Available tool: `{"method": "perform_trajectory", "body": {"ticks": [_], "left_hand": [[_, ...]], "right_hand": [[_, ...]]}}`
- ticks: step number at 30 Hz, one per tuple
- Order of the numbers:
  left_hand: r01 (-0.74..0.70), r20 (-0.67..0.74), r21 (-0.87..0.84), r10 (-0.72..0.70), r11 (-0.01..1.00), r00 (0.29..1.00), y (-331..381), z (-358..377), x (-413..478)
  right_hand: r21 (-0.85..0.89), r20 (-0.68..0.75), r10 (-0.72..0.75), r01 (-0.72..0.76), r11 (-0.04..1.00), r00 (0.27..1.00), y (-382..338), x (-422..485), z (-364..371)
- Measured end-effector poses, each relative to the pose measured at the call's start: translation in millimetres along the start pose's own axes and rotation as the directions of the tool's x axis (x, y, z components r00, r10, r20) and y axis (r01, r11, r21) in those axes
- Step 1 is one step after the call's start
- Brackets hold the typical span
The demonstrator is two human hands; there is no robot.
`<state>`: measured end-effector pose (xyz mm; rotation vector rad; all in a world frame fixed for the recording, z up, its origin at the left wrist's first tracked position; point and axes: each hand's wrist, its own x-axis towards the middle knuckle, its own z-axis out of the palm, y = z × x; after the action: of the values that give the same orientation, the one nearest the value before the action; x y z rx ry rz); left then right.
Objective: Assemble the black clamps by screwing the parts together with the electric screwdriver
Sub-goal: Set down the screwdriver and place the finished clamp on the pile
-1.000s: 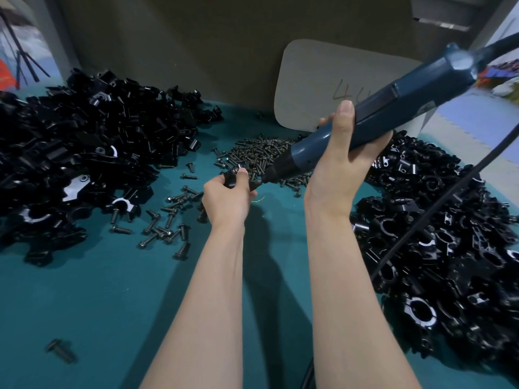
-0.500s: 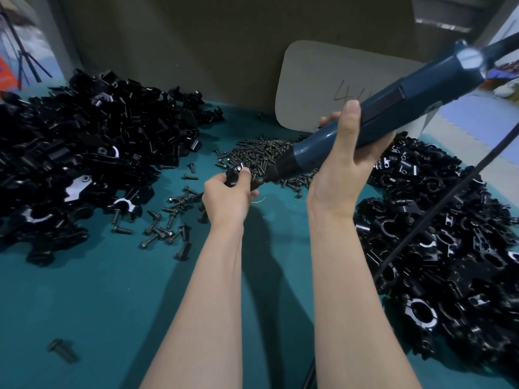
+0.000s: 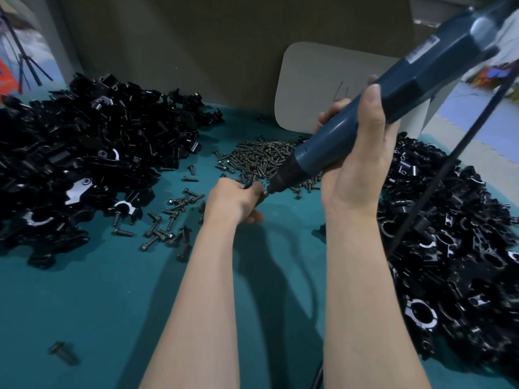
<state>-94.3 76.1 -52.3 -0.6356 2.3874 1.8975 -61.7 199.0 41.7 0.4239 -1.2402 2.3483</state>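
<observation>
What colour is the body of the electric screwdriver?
Dark blue, with a black nose; the screwdriver shows best in the head view.

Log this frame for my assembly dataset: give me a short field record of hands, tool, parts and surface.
left hand: grips a small black part, mostly hidden by the fingers
right hand: grips the electric screwdriver, tilted, tip down by the left hand's fingers
screw pile: on the teal table, beyond the hands
left heap: black clamp parts
right heap: black clamp parts, cord crossing over it
loose screws: scattered left of the left hand
</observation>
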Motion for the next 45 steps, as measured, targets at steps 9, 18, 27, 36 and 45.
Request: {"method": "perform_trajectory", "body": {"ticks": [9, 18, 27, 36, 45], "left_hand": [[0.023, -0.01, -0.254, -0.026, 0.967, 1.0, -1, -3, -7], [0.091, 0.071, -0.701, -0.058, 0.707, 0.996, 13, -4, -17], [-0.263, -0.129, -0.178, 0.242, 0.948, 0.962, 5, 3, -18], [-0.287, -0.119, -0.144, 0.271, 0.947, 0.955, 4, 10, -17], [-0.478, -0.113, -0.063, 0.469, 0.876, 0.876, 25, 37, -39]], "right_hand": [[0.07, -0.158, 0.099, -0.089, 0.994, 0.982, -17, 12, -18], [-0.356, -0.419, 0.454, -0.602, 0.715, 0.786, 29, 19, -60], [-0.799, -0.389, 0.45, -0.538, 0.269, 0.803, 59, 15, -70], [-0.922, -0.372, 0.42, -0.383, -0.062, 0.828, 56, 6, -53], [-0.916, -0.081, 0.325, -0.199, 0.348, 0.942, 10, -2, -48]]}}
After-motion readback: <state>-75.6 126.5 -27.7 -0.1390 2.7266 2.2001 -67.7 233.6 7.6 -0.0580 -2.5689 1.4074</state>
